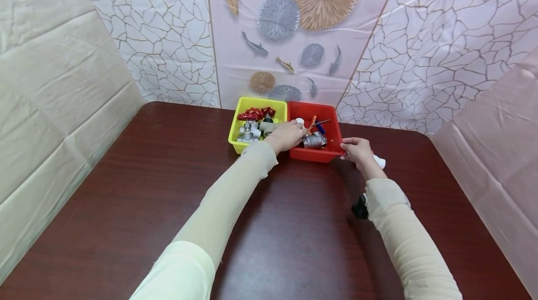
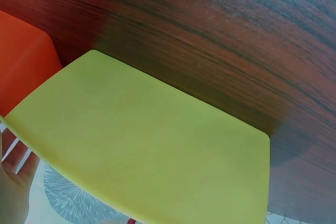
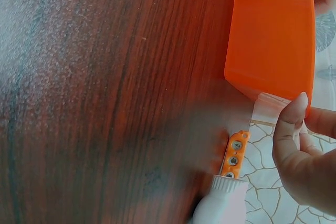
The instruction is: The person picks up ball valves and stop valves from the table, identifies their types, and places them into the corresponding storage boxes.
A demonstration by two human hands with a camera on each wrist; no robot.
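My left hand (image 1: 290,135) reaches across the wall between the yellow bin (image 1: 236,143) and the red bin (image 1: 311,156). A small white piece (image 1: 300,121) sits by its fingertips. In the left wrist view its fingers (image 2: 26,169) look spread and fairly straight behind the bin rims; whether they touch anything is hidden. My right hand (image 1: 358,151) pinches the red bin's near right corner, thumb outside the rim. Inside the red bin are a metal fitting (image 1: 313,141), an orange-handled tool (image 1: 313,122) and something blue. The yellow bin holds metal valves (image 1: 248,132) with red handwheels (image 1: 252,113).
Both bins stand side by side at the back of the dark wooden table (image 1: 269,225), near the patterned wall cloth (image 1: 286,66). Right of the red bin lies a white object (image 3: 223,200) with a ribbed collar, beside an orange strip (image 3: 234,153) carrying round metal pieces.
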